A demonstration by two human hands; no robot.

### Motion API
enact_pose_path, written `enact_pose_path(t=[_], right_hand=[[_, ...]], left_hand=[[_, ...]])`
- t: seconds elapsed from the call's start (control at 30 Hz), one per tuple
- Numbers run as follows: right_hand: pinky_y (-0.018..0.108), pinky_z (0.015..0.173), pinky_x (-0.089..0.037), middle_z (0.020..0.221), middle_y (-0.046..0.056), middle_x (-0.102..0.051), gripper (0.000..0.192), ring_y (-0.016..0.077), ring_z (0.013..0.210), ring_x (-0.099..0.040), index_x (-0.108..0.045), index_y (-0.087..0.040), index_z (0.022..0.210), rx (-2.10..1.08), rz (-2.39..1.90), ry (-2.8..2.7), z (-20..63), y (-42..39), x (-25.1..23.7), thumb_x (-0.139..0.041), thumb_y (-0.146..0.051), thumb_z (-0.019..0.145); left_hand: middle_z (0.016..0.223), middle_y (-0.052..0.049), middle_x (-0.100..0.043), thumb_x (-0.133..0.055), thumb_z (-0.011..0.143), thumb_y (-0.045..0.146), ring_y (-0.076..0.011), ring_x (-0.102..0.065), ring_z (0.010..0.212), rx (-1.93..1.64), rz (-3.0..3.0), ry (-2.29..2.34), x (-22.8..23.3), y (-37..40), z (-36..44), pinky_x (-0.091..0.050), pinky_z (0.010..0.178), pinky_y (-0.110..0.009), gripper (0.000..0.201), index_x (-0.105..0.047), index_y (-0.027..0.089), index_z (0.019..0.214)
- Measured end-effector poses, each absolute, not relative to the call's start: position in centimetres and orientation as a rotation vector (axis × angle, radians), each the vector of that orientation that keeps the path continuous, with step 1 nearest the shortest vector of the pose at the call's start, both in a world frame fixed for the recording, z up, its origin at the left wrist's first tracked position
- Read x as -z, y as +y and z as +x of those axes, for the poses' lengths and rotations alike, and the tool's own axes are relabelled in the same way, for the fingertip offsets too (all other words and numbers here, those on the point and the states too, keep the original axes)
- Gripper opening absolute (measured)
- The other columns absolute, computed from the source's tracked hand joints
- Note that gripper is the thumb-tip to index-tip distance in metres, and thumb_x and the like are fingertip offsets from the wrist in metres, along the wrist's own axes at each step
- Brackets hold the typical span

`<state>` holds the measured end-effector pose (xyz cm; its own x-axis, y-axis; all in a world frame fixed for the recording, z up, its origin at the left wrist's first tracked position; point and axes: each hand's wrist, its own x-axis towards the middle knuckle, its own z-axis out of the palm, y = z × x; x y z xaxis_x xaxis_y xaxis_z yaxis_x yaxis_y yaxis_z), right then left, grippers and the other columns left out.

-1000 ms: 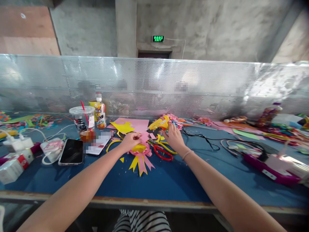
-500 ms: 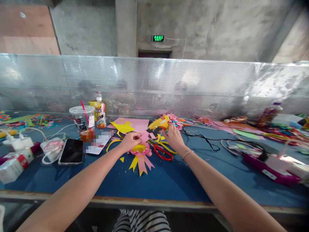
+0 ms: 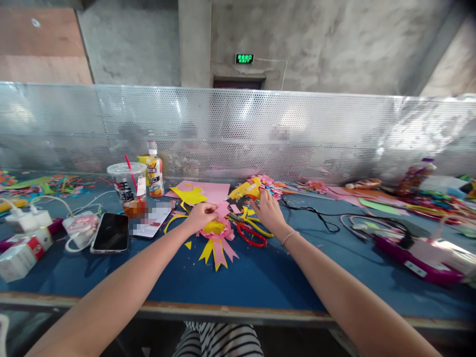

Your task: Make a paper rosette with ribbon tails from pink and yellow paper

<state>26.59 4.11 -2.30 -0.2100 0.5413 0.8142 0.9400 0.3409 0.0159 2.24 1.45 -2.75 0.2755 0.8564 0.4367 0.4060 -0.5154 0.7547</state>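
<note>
From the head camera I see almost nothing has changed since the earlier frame; both hands have stayed in the same spots.

My left hand (image 3: 201, 216) is curled together, pinching the top of the paper flower (image 3: 216, 236), which lies flat on the blue table (image 3: 260, 277). Its pink and yellow ribbons point toward me.

My right hand (image 3: 268, 210) sits just to the right of the paper flower. Its fingers reach up and touch the yellow glue gun (image 3: 245, 190); I cannot tell if they grip it.

The red scissors (image 3: 252, 234) lie just right of the flower, under my right wrist. The phone (image 3: 110, 232) is well to the left of the flower, and the plastic cup (image 3: 128, 184) stands behind the phone.
</note>
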Motion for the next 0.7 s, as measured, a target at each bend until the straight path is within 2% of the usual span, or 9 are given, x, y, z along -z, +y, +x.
enact_pose_path(t=[0.7], right_hand=[[0.04,0.085,-0.041,0.108,0.02,-0.054,0.042,0.0279,0.102,-0.051,-0.045,-0.004,0.115,0.732,-1.322,-1.886,26.94,4.41,2.41,-0.037,-0.034,0.086]], left_hand=[[0.062,0.0,-0.057,-0.054,0.063,0.023,-0.0135,-0.054,0.062,-1.221,1.968,1.155,2.42,1.16,2.09,-0.04,0.059,-0.024,0.01,-0.057,0.014,0.063]])
